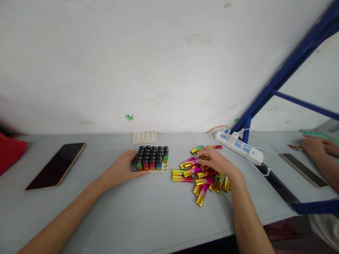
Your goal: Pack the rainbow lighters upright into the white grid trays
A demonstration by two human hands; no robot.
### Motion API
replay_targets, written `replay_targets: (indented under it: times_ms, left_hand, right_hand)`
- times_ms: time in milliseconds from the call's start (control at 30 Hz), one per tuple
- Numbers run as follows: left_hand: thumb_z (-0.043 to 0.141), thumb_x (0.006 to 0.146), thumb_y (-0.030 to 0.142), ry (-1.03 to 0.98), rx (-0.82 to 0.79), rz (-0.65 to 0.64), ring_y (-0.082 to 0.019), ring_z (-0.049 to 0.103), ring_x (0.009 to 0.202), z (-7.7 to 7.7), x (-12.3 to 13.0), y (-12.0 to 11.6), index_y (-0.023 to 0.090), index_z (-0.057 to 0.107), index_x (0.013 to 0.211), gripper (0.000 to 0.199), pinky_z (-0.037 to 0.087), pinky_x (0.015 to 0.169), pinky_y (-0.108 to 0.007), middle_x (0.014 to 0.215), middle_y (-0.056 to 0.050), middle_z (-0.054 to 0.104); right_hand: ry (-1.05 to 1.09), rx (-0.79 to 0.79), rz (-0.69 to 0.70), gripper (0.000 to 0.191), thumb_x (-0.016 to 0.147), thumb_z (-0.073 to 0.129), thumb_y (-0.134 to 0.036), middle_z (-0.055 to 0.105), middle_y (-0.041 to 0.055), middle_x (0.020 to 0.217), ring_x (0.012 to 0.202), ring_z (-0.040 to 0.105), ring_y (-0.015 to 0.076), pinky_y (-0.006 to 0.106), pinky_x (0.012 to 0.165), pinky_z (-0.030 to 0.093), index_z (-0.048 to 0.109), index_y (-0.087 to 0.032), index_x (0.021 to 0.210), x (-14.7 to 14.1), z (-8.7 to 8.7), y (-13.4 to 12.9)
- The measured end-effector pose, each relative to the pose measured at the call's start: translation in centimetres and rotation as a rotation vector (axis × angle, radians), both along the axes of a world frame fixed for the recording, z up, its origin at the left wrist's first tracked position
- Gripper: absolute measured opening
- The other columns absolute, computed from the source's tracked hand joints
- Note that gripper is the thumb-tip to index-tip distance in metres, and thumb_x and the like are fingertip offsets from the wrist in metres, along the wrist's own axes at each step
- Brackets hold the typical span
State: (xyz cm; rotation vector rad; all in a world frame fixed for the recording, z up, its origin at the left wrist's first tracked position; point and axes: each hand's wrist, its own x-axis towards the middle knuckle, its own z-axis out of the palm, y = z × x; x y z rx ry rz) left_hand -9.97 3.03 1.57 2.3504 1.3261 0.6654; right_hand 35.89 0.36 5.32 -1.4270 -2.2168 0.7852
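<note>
Black-topped lighters with colourful bodies stand upright in rows in a white holder, whose front right corner shows bare slots. Around the left end of the rows, my left hand has its thumb and fingers spread, touching the holder. A loose pile of shiny gold, pink and green metallic sleeves lies to the right. Over the back of that pile is my right hand, its fingers curled down with the fingertips among the sleeves; what they pinch, if anything, is too small to make out.
Behind the rows lies a white perforated tray. A phone and red cloth are at left. A white power strip with cables and a blue frame stand right. Beyond are another person's hands and another phone.
</note>
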Motion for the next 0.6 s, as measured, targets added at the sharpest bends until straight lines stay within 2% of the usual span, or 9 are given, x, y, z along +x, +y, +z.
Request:
replay_targets:
  times_ms: [133, 267, 367, 467, 533, 600]
  left_hand:
    - [0.087, 0.082, 0.08, 0.013, -0.028, 0.011, -0.046, 0.08, 0.125, 0.1, 0.0, -0.1, 0.025, 0.081, 0.122, 0.069, 0.064, 0.117, -0.061, 0.132, -0.016, 0.086]
    - [0.088, 0.081, 0.079, 0.007, -0.036, 0.005, -0.046, 0.08, 0.124, 0.1, 0.1, -0.1, 0.025, 0.08, 0.12, 0.067, 0.064, 0.114, -0.061, 0.129, -0.017, 0.086]
    - [0.089, 0.08, 0.077, 0.001, -0.03, 0.008, -0.045, 0.081, 0.121, 0.3, 0.2, -0.1, 0.025, 0.081, 0.117, 0.064, 0.064, 0.112, -0.059, 0.125, -0.016, 0.087]
    - [0.089, 0.081, 0.077, 0.001, -0.036, -0.001, -0.044, 0.081, 0.12, 0.4, 0.3, -0.1, 0.024, 0.081, 0.118, 0.065, 0.064, 0.112, -0.058, 0.125, -0.015, 0.087]
    - [0.088, 0.082, 0.078, 0.007, -0.036, 0.001, -0.043, 0.081, 0.119, 0.4, 0.3, -0.1, 0.022, 0.081, 0.118, 0.066, 0.065, 0.112, -0.058, 0.124, -0.015, 0.087]
    - [0.087, 0.081, 0.079, 0.017, -0.019, 0.006, -0.043, 0.081, 0.118, 0.2, 0.3, -0.1, 0.022, 0.081, 0.115, 0.066, 0.066, 0.11, -0.057, 0.122, -0.015, 0.087]
  right_hand:
    - [0.027, -0.027, 0.004, 0.029, 0.103, 0.088, -0.052, 0.085, 0.0126, 0.124, 0.117, 0.077, 0.032, 0.048, 0.11, 0.06, 0.091, -0.025, 0.115, 0.2, -0.4, 0.0]
    - [0.104, 0.018, -0.068, 0.033, 0.099, 0.09, -0.057, 0.083, 0.0098, 0.112, 0.103, 0.077, 0.029, 0.045, 0.097, 0.061, 0.086, -0.025, 0.103, -0.1, -0.3, -0.2]
    - [0.338, 0.024, -0.17, 0.041, 0.095, 0.09, -0.065, 0.083, 0.0065, 0.103, 0.092, 0.076, 0.026, 0.041, 0.087, 0.061, 0.08, -0.025, 0.103, -1.3, 0.0, -0.3]
    - [0.684, -0.004, -0.278, 0.049, 0.089, 0.094, -0.071, 0.083, 0.0049, 0.104, 0.092, 0.077, 0.0245, 0.04, 0.087, 0.063, 0.075, -0.027, 0.104, -3.6, 0.3, -0.2]
    - [0.924, -0.061, -0.326, 0.055, 0.087, 0.094, -0.076, 0.081, 0.0015, 0.095, 0.086, 0.077, 0.0225, 0.039, 0.086, 0.065, 0.07, -0.03, 0.106, -5.8, 0.4, -0.2]
    - [1.068, -0.184, -0.291, 0.06, 0.086, 0.093, -0.079, 0.074, -0.0038, 0.083, 0.072, 0.07, 0.0191, 0.037, 0.078, 0.064, 0.064, -0.032, 0.11, -8.0, 0.5, -0.3]
